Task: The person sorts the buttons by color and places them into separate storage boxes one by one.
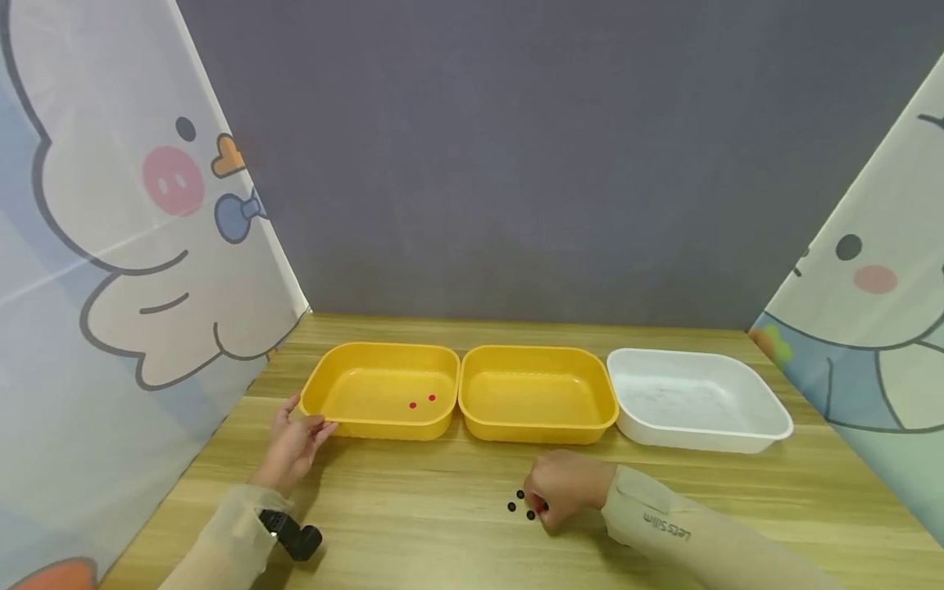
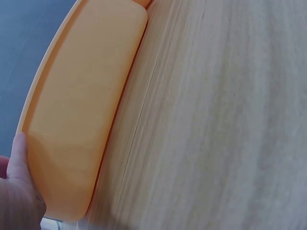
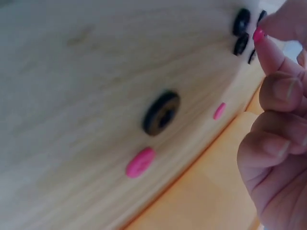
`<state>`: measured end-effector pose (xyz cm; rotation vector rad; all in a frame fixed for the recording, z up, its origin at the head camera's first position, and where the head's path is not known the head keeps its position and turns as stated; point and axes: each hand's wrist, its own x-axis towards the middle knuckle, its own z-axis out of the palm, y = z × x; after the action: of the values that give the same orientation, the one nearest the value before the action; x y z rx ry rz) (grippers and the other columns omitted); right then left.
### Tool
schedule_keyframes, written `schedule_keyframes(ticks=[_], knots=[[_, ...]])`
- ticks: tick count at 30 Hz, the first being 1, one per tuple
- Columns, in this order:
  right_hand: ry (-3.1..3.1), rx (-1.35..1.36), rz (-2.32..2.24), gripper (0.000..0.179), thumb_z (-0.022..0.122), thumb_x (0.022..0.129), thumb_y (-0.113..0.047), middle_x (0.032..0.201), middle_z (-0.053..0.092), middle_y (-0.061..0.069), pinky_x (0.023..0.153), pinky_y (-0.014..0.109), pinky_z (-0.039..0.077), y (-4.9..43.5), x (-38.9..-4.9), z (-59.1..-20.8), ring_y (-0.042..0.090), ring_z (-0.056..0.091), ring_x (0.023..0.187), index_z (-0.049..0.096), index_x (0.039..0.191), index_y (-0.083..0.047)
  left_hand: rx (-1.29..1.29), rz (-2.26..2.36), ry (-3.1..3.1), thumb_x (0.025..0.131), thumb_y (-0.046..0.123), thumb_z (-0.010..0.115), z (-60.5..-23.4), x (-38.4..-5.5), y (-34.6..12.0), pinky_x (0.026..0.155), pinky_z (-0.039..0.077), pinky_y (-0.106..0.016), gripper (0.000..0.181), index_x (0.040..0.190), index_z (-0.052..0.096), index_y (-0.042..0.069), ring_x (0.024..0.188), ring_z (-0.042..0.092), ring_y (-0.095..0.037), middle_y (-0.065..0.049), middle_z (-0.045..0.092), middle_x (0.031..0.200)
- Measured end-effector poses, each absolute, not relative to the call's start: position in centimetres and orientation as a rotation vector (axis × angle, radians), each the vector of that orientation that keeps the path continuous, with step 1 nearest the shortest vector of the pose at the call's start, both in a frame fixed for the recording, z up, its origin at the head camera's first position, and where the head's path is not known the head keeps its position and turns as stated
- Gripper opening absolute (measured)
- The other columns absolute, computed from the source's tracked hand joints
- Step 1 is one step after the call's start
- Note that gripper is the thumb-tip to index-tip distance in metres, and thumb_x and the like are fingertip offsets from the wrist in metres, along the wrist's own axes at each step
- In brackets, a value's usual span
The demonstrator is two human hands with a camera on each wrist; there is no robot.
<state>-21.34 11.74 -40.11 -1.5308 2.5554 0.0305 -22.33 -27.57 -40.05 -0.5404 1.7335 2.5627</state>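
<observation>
My right hand (image 1: 566, 485) is low over the table, pinching a small pink-red button (image 3: 258, 34) between thumb and index finger. Its other fingers are curled in. Several black buttons (image 1: 512, 506) lie beside that hand. In the right wrist view, a closer black button (image 3: 162, 112) and two pink buttons (image 3: 140, 163) are on the wood. At the left, my left hand (image 1: 292, 449) holds the near left corner of the left yellow tray (image 1: 379, 429), thumb (image 2: 19, 155) against its rim. Two red buttons (image 1: 413, 405) lie inside that tray.
A second yellow tray (image 1: 538, 433) stands in the middle, and a white tray (image 1: 701, 438) is to its right, all in one row. Behind them rises a grey partition (image 1: 516, 164). Cartoon-printed sheets (image 1: 96, 205) flank the wooden table (image 1: 413, 524).
</observation>
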Motion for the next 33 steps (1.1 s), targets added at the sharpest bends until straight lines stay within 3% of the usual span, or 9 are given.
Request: schedule_keyframes(ticks=[10, 19, 33], knots=[[2.558, -1.413, -0.074, 0.012, 0.074, 0.068, -0.011, 0.065, 0.055, -0.016, 0.053, 0.009, 0.040, 11.4, -21.9, -38.1, -0.003, 0.044, 0.057, 0.066, 0.071, -0.019, -0.544, 2.586, 1.707, 0.095, -0.011, 0.032, -39.1, -22.5, -27.8, 0.080, 0.053, -0.015, 0.079, 0.151, -0.016, 0.017, 0.070, 0.059, -0.005, -0.016, 0.028, 0.129], [2.613, -1.392, -0.109, 0.016, 0.073, 0.068, -0.010, 0.063, 0.052, -0.015, 0.051, 0.013, 0.040, 12.1, -21.9, -37.5, 0.000, 0.043, 0.055, 0.061, 0.067, -0.020, -0.541, 2.556, 1.708, 0.096, -0.010, 0.032, -39.5, -22.3, -27.5, 0.079, 0.053, -0.014, 0.078, 0.151, -0.016, 0.017, 0.071, 0.057, -0.005, -0.015, 0.029, 0.126], [2.648, -1.687, -0.182, 0.009, 0.072, 0.070, -0.014, 0.063, 0.053, -0.016, 0.052, 0.007, 0.037, 11.2, -22.1, -35.3, -0.004, 0.039, 0.052, 0.066, 0.076, -0.017, -0.537, 2.559, 1.722, 0.097, -0.009, 0.033, -40.0, -22.2, -27.6, 0.078, 0.053, -0.013, 0.078, 0.150, -0.017, 0.017, 0.071, 0.057, -0.005, -0.016, 0.030, 0.127]])
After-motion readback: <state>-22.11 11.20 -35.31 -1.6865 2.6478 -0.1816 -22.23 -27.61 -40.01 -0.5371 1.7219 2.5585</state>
